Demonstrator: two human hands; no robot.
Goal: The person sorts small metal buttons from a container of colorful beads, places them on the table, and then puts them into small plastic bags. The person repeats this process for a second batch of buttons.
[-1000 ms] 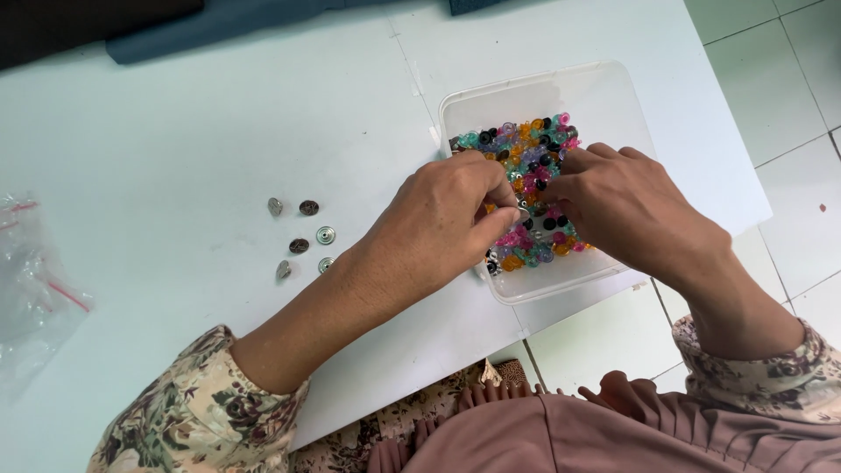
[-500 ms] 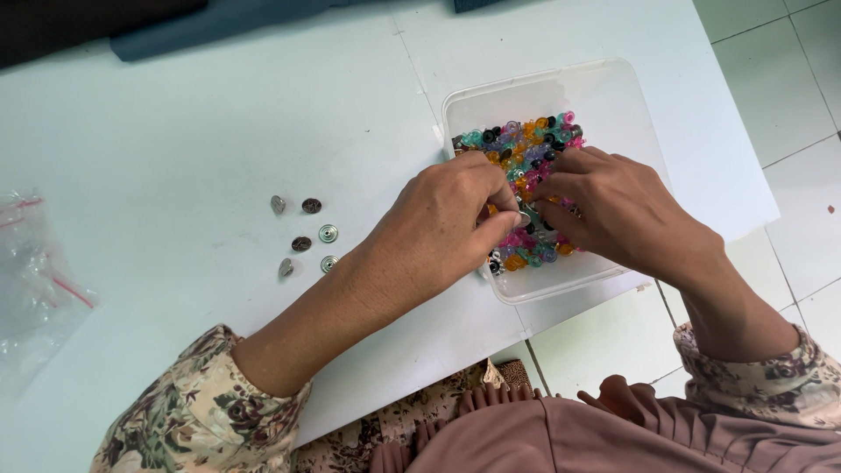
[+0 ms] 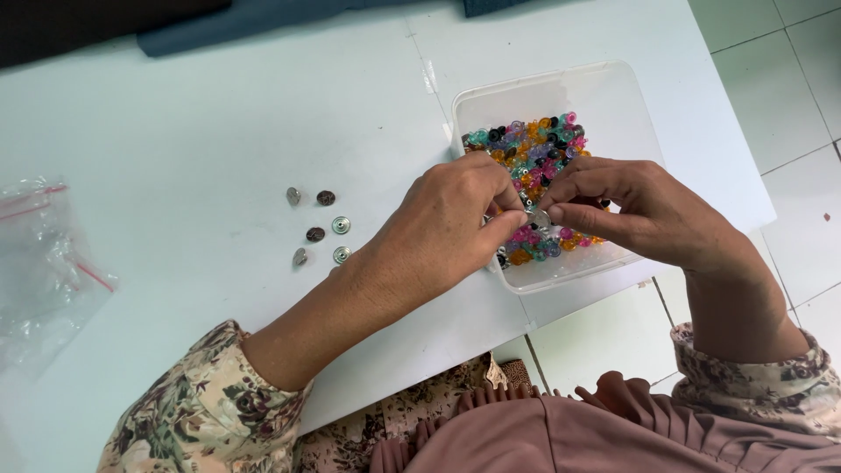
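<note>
The hands meet over a clear plastic tub point(image 3: 604, 96), their fingertips pressed together on one small silvery stud point(image 3: 539, 217). The left hand point(image 3: 442, 232) comes in from 7 o'clock, knuckles up, thumb and forefinger pinching the stud's near side. The right hand point(image 3: 644, 210) comes in from 4 o'clock and pinches the same stud from the other side, its remaining fingers curled loosely. Whether the stud is one piece or two pressed together cannot be told.

The tub sits at the worktop's point(image 3: 193, 114) 3 o'clock edge and holds a heap of small beads point(image 3: 530, 144) in orange, pink, teal, purple and black. The stud is held just above the heap's near part.

At 9 o'clock from the left hand, well apart from the tub, six small metal studs point(image 3: 317, 226) lie loose on the white worktop, some dark, some silvery with a ring face. At the far 9 o'clock edge lies a crumpled clear bag point(image 3: 39, 263) with red lines. A dark blue cloth point(image 3: 263, 22) lies along the 12 o'clock edge. Floral sleeves point(image 3: 206, 416) cover both forearms.
</note>
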